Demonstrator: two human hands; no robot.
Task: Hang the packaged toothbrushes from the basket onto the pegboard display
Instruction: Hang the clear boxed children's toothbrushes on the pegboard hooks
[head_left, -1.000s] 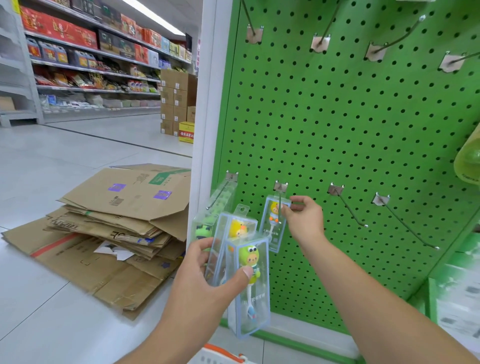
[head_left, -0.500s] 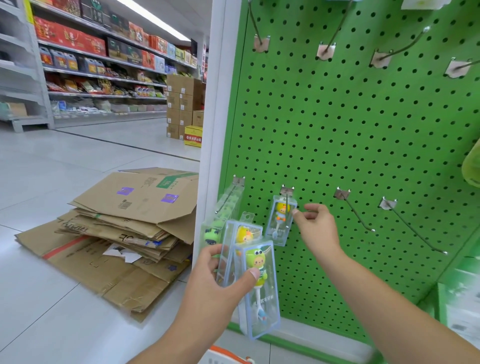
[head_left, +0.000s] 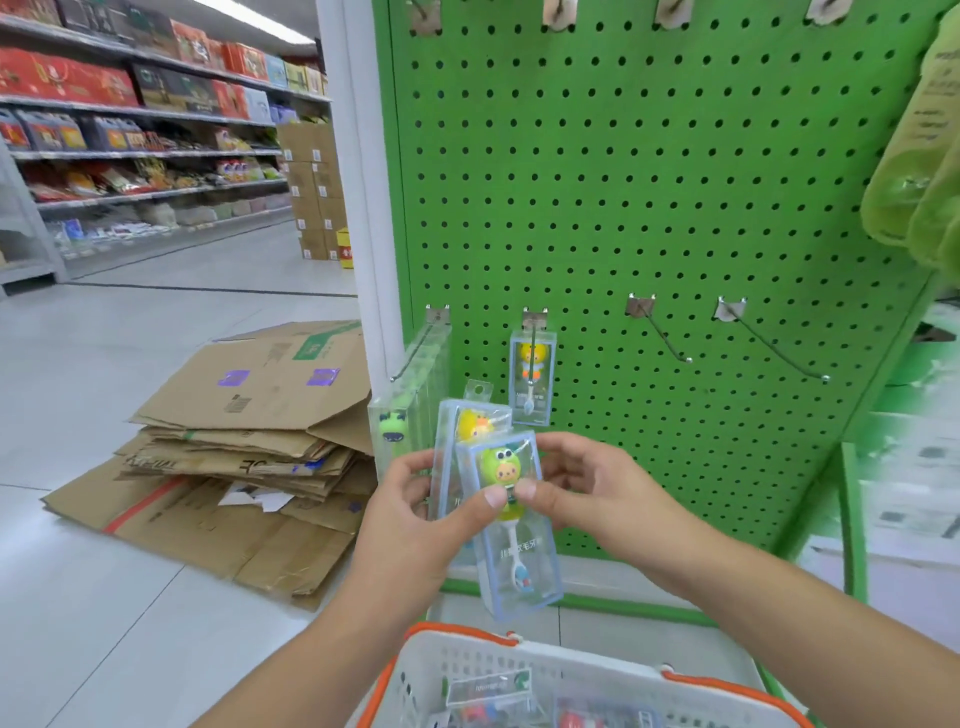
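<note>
Front pack (head_left: 511, 519): clear plastic box, toothbrush inside with a green cartoon-animal top, white handle, blue-red tip at the bottom. Second pack (head_left: 467, 421) sits right behind it, yellow duck figure, hang tab up. Both held upright in front of the pegboard (head_left: 649, 182), long axis near vertical, bottom tilted slightly right, above the basket (head_left: 467, 654). Left hand (head_left: 415, 514) grips both packs, thumb across the front one. Right hand (head_left: 587, 493) pinches the front pack at the figure, thumb tip next to the left thumb. Diff vs 0.5 s ago: right hand has left the hung duck pack (head_left: 532, 374) on the second hook and come back to the front pack; basket more in view.
</note>
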